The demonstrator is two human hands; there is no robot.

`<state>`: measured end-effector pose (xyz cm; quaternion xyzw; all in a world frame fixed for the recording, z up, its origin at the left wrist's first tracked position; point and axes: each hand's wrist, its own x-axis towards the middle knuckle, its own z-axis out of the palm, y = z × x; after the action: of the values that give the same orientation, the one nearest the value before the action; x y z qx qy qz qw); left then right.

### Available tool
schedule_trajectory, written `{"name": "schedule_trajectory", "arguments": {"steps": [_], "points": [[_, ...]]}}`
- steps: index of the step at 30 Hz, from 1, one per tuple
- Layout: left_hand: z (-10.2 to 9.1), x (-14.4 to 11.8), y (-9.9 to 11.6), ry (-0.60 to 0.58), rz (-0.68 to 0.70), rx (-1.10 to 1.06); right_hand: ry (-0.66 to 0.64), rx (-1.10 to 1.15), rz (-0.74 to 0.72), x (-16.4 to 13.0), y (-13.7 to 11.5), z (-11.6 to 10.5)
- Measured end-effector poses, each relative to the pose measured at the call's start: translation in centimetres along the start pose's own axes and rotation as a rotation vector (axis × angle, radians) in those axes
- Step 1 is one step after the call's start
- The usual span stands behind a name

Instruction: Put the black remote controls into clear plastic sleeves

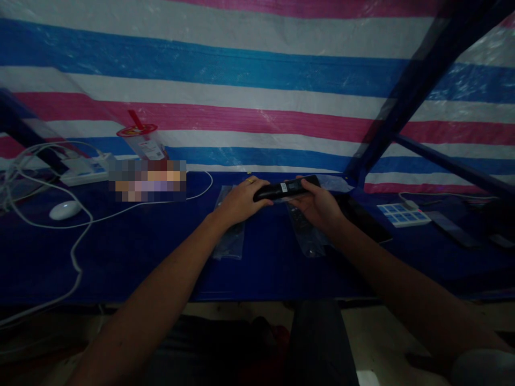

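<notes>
A black remote control (273,191) with a small white label lies nearly level between my hands, above the blue table. My left hand (240,199), with a ring on one finger, is closed round its left end. At the other end my right hand (317,201) grips it, the thumb on the upper face. Below the right hand, another dark remote control (298,219) rests in a clear plastic bag (311,244). A second clear bag (230,244) lies partly under my left hand and forearm; its contents are hard to make out.
To the right are a dark flat tablet-like thing (368,217), a white-and-blue block (403,214) with a cable, and a phone-like slab (453,228). On the left lie a white mouse (65,210), looping white cables (74,257), a power strip (84,171) and a lidded cup (147,145).
</notes>
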<state>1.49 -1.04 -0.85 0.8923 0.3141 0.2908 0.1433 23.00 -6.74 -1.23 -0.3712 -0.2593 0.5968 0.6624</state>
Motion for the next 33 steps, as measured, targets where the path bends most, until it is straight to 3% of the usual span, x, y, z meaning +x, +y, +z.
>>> {"name": "schedule_trajectory", "arguments": {"steps": [6,15,33], "points": [[-0.2,0.1,-0.2,0.11,-0.13,-0.12,0.021,0.013,-0.017,0.2,-0.4,-0.2],[-0.5,0.3,-0.9,0.125,-0.343,-0.536,0.03,0.028,0.012,0.7,-0.7,-0.6],[0.3,0.1,-1.2,0.097,-0.239,-0.45,0.035,-0.007,0.019,0.4,-0.7,-0.4]]}}
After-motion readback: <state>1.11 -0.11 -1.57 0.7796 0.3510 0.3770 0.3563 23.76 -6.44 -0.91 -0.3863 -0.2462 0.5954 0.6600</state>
